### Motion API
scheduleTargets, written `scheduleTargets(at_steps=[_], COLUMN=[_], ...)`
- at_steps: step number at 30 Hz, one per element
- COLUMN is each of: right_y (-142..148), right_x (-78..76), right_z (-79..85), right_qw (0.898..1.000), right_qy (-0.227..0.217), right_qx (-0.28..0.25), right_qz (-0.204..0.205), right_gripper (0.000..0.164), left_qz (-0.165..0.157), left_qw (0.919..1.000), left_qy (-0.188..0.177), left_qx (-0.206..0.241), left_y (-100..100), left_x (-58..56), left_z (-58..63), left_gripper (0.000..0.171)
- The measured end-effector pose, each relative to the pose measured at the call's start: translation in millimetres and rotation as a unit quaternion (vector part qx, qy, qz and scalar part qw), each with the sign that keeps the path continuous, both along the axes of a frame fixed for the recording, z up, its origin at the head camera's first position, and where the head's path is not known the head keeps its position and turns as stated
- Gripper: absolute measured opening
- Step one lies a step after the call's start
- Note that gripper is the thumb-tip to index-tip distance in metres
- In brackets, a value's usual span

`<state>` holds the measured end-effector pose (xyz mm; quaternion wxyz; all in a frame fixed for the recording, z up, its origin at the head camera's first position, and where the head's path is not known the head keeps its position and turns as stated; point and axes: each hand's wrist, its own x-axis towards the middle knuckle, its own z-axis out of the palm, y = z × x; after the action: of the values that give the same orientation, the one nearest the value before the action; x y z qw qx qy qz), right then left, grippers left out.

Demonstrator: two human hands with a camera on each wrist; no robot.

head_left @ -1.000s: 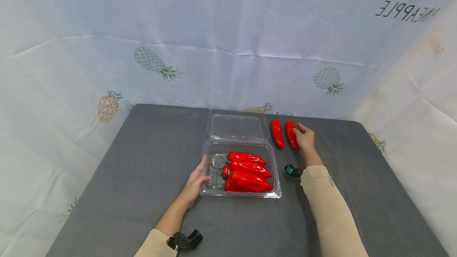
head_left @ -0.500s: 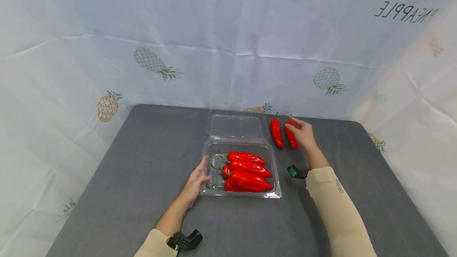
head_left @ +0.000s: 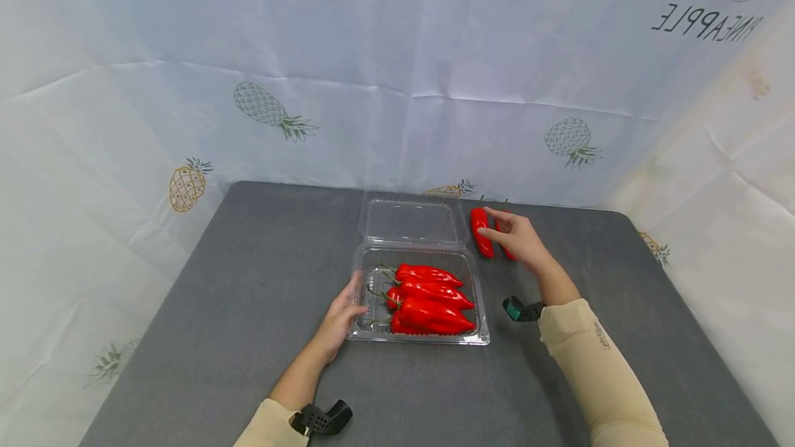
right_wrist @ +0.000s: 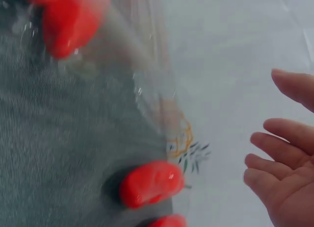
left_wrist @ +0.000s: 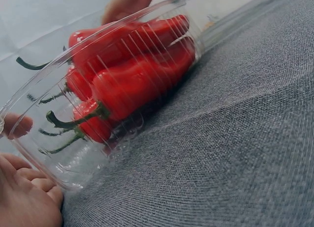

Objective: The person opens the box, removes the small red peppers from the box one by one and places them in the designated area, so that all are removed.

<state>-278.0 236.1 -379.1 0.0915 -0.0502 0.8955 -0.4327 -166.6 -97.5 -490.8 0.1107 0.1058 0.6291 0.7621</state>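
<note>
A person in beige sleeves works at a dark grey cloth-covered table (head_left: 279, 281) as the left hand (head_left: 337, 314) grips the near-left edge of a clear, rectangular plastic container (head_left: 419, 339), thumb at the rim and fingers along the outer wall, a hold that seems meant to stop so light a box from sliding. At least 4 glossy red, tapered peppers with green stems (head_left: 435, 312) lie inside, side by side, stems toward the left hand, an arrangement that probably saves room. The clear, hinged plastic lid (head_left: 413, 219) is folded back toward the white pineapple-print curtain (head_left: 397, 54), leaving the tray uncovered from above.

2 more peppers lie on the cloth right of the lid, stems toward the far edge: the left loose pepper (head_left: 483, 247) and the right loose pepper (head_left: 510, 254), the latter partly hidden. Over them hangs the right hand (head_left: 520, 239), released and holding nothing, thumb and fingers spread, tips close to the left loose pepper; whether they touch it, I cannot tell.

Against 0.5 seconds earlier, the right hand has shifted left, from the right loose pepper toward its neighbour. The left hand, the container and its peppers look unchanged.
</note>
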Motion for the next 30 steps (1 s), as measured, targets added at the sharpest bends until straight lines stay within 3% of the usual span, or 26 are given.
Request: scheduleTargets(at_steps=[11,18,24,30], right_y=[-28.8,-43.5,-54.6,-61.2], right_x=[20.4,29.7,38.5,46.8], right_z=[11.4,11.4,9.8,10.0], right_qw=[0.994,0.990,0.986,0.984], right_qy=[0.021,0.029,0.007,0.004], right_qx=[-0.025,-0.028,-0.041,-0.051], right_qz=[0.102,0.138,0.164,0.170], right_gripper=[0.067,0.069,0.071,0.067], left_qz=[0.007,0.002,-0.001,-0.003], left_qw=[1.0000,1.0000,1.0000,1.0000], left_qy=[0.001,0.002,0.000,-0.002], left_qx=[-0.006,-0.005,-0.007,-0.006], left_y=[0.3,0.2,0.0,-0.1], left_x=[-0.7,-1.2,-0.6,-1.1], left_z=[-1.0,-2.0,-1.3,-0.9], left_gripper=[0.074,0.074,0.074,0.074])
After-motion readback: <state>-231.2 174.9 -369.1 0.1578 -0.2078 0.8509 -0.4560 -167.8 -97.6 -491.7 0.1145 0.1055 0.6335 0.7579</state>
